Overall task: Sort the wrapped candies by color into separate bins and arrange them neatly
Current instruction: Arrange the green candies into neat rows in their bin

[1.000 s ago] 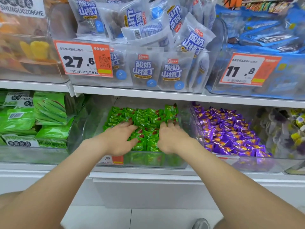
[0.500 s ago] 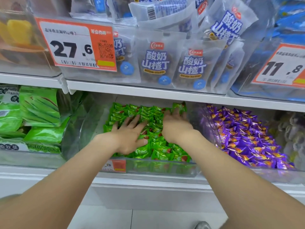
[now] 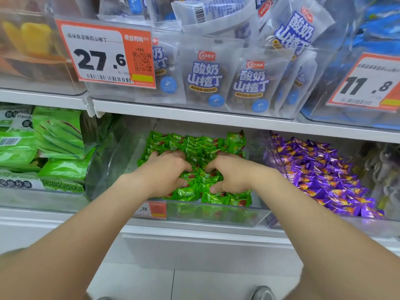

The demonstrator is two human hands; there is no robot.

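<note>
**Green bin: both hands rake the pile together**

My left hand [image 3: 166, 174] lies palm-down on the green candies [image 3: 194, 144], fingers curled into the pile and gripping a clump of wrappers. My right hand [image 3: 233, 174] mirrors it, knuckles raised, thumb tucked beneath, also gripping candies. The curled fingertips of the two hands nearly meet at the middle of the pile.

Change noted: half a second ago both hands lay flat with fingers spread across the candies. The fingers have since closed and drawn inward. I judge this as a shift from pressing the pile level to gathering loose pieces toward the centre and front.

The green candies sit in the clear bin [image 3: 216, 213] on the lower shelf [image 3: 194, 115], with tidier rows at the back and a looser heap under my hands. A price tag [image 3: 151, 210] is fixed to the bin front. The purple candies [image 3: 320, 176] fill the neighbouring bin [image 3: 324, 224] just beside, on my right. No stray colour is visible in either bin, so sorting appears complete here and arranging remains.
</note>
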